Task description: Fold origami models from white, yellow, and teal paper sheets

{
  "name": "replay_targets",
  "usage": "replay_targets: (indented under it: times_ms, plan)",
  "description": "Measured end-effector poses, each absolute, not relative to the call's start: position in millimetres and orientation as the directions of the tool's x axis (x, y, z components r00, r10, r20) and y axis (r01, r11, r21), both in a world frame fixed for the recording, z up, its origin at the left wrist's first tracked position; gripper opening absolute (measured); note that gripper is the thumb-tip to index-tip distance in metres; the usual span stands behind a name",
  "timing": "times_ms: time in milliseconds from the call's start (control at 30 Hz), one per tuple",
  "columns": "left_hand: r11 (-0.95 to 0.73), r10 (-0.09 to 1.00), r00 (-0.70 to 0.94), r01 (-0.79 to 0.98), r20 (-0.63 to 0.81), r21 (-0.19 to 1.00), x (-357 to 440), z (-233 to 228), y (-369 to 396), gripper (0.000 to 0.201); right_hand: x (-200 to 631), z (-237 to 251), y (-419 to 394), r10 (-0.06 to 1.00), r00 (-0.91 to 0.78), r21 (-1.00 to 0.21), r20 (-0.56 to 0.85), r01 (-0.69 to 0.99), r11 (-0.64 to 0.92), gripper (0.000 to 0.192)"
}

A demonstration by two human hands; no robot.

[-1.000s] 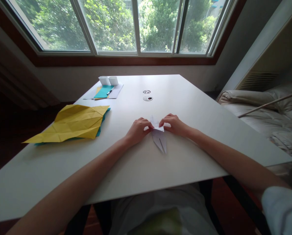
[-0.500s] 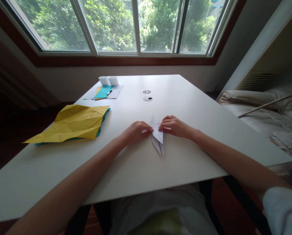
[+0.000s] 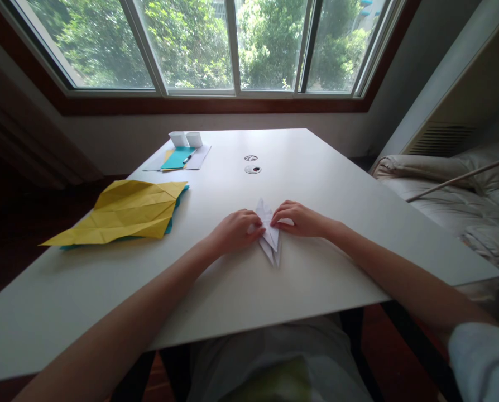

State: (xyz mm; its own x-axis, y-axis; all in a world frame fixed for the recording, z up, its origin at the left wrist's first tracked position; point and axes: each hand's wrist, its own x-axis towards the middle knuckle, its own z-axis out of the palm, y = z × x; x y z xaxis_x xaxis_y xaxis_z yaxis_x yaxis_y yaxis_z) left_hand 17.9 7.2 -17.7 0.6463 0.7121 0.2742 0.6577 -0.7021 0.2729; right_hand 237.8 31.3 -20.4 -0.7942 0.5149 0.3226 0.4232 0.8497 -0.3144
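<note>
A folded white origami paper (image 3: 270,237) lies on the white table in front of me, narrow and diamond-like, with its lower end split into two points. My left hand (image 3: 240,230) grips its left edge near the middle, fingers pinched together. From the other side, my right hand (image 3: 296,218) pinches the right edge at about the same height. The fingertips of both hands nearly meet over the paper and cover part of its middle.
A creased yellow sheet (image 3: 126,212) rests on a teal sheet (image 3: 169,224) at the left. Farther back are a teal paper square (image 3: 177,158), a pen (image 3: 188,158) and two small white boxes (image 3: 193,139). Two round inserts (image 3: 253,170) sit in the table (image 3: 316,173).
My left hand has shifted slightly right and down, with its fingers farther over the paper. The right fingertips have moved slightly down. The paper stays in place.
</note>
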Motion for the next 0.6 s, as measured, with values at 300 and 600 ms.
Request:
replay_targets:
  times_ms: [300,600]
  plan:
    - [-0.703,0.707,0.665,0.625,0.24,0.34,8,-21,8,0.029,243,-21,31,0.534,-0.794,-0.397,0.29,0.407,0.822,0.028]
    - [-0.713,0.69,0.693,0.599,0.21,0.366,4,-20,10,0.029,238,-26,32,0.554,-0.771,-0.423,0.314,0.408,0.809,0.021]
